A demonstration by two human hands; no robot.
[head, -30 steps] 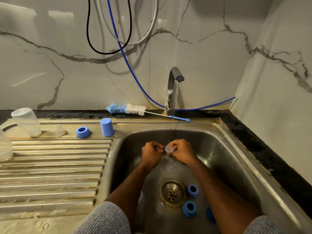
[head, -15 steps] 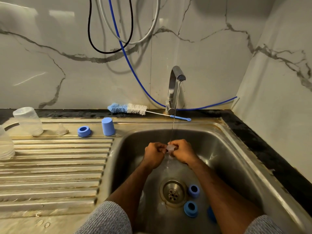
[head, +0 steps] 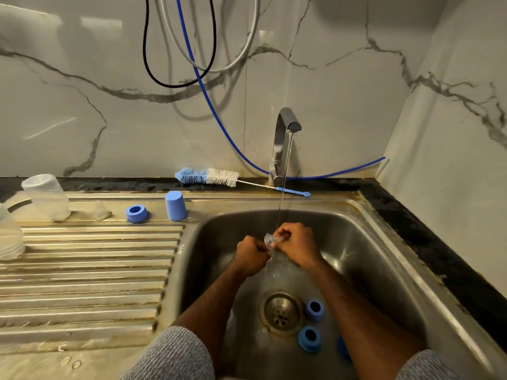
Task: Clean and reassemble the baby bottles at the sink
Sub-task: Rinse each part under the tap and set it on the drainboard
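Over the sink basin [head: 365,242], my left hand [head: 251,255] and my right hand [head: 297,246] both pinch a small clear silicone teat [head: 270,239] under the thin water stream from the tap [head: 284,144]. Two blue bottle rings [head: 315,309] [head: 310,339] lie by the drain [head: 281,314]; a third blue piece [head: 343,349] is partly hidden behind my right forearm. On the drainboard [head: 82,270] stand an upturned clear bottle [head: 48,197], another clear bottle [head: 9,237] at the left edge, a clear teat [head: 100,211], a blue ring [head: 136,213] and a blue cap [head: 175,205].
A blue-and-white bottle brush [head: 211,176] lies on the black counter ledge behind the sink. Black, grey and blue hoses [head: 203,86] hang against the marble wall. A side wall closes in the right.
My hands have stayed under the stream, working the teat between the fingers; the right hand sits slightly higher now. Everything else is still.
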